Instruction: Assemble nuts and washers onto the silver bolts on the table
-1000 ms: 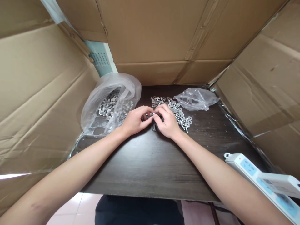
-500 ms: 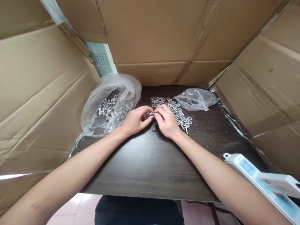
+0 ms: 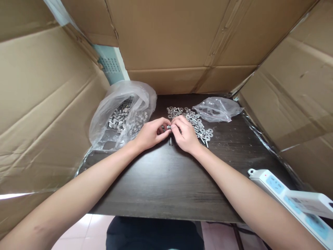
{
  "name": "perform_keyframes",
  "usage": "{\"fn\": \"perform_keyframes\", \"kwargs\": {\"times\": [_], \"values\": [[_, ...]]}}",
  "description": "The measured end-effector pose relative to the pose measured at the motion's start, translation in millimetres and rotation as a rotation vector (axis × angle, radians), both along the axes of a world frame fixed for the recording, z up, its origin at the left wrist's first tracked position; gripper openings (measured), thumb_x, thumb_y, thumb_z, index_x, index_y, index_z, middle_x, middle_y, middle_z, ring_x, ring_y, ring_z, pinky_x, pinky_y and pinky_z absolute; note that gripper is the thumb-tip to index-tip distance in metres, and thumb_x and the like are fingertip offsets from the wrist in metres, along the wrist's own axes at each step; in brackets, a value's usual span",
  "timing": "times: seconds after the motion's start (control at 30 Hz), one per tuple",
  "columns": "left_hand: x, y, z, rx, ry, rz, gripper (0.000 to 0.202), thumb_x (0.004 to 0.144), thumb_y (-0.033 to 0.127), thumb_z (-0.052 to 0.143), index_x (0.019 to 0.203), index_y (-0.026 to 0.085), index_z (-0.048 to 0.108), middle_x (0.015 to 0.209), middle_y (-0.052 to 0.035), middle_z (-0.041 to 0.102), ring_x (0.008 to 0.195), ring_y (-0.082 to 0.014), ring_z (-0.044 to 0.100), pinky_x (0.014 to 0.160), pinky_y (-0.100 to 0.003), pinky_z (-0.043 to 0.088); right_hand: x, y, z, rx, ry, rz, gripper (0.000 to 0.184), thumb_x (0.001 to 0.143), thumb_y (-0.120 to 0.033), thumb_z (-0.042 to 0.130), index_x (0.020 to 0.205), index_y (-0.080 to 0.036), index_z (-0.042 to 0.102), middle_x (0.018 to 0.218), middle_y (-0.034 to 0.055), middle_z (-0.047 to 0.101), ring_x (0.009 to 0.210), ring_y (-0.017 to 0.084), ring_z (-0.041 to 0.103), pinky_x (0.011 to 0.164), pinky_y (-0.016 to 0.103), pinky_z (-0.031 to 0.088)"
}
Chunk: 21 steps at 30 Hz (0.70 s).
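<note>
My left hand point(image 3: 153, 133) and my right hand point(image 3: 185, 134) meet above the middle of the table, fingertips nearly touching. Between them is a small metal bolt point(image 3: 168, 127), with what looks like a washer or nut on it. The left fingers curl round one end and the right thumb and fingers pinch the other; the fingers hide part of it. Just below the hands, a loose bolt point(image 3: 171, 141) rests on the tabletop. Behind and beside my right hand spreads a pile of bolts, nuts and washers point(image 3: 199, 126).
A clear plastic bag point(image 3: 99, 121) holding metal fasteners stands left on the dark table point(image 3: 156, 187). Another plastic bag point(image 3: 218, 109) lies at the back right. A white power strip point(image 3: 260, 177) sits at the right front. Cardboard walls point(image 3: 182, 38) enclose the back and sides.
Both hands stay in almost the same place, with only slight finger movement around the bolt. The loose bolt and the pile look unchanged.
</note>
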<state>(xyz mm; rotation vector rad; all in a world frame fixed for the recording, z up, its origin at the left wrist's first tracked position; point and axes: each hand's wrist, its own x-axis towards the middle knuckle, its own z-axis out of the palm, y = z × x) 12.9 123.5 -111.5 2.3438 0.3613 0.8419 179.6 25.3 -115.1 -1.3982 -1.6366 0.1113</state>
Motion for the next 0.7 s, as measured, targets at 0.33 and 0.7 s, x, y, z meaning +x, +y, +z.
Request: {"fn": "perform_keyframes", "kwargs": {"times": [0.33, 0.7], "values": [[-0.1, -1.6, 3.1, 0.028, -0.019, 0.034, 0.017, 0.091, 0.022, 0.066, 0.107, 0.019, 0.062, 0.089, 0.001, 0.067, 0.065, -0.0096, 0.062, 0.064, -0.021, 0.051, 0.4, -1.5, 1.0, -0.002, 0.004, -0.003, 0.016, 0.101, -0.025, 0.047, 0.089, -0.022, 0.057, 0.099, 0.0086, 0.061, 0.098, 0.025, 0.06, 0.09, 0.044, 0.049], [-0.3, -0.8, 1.9, 0.044, -0.024, 0.01, 0.014, 0.092, 0.021, 0.065, 0.106, 0.019, 0.065, 0.09, 0.0003, 0.068, 0.068, -0.0106, 0.062, 0.066, -0.022, 0.051, 0.0, -1.1, 0.6, 0.002, -0.025, 0.0, 0.014, 0.1, -0.024, 0.048, 0.088, -0.022, 0.056, 0.099, 0.0091, 0.061, 0.099, 0.025, 0.06, 0.09, 0.043, 0.049]]}}
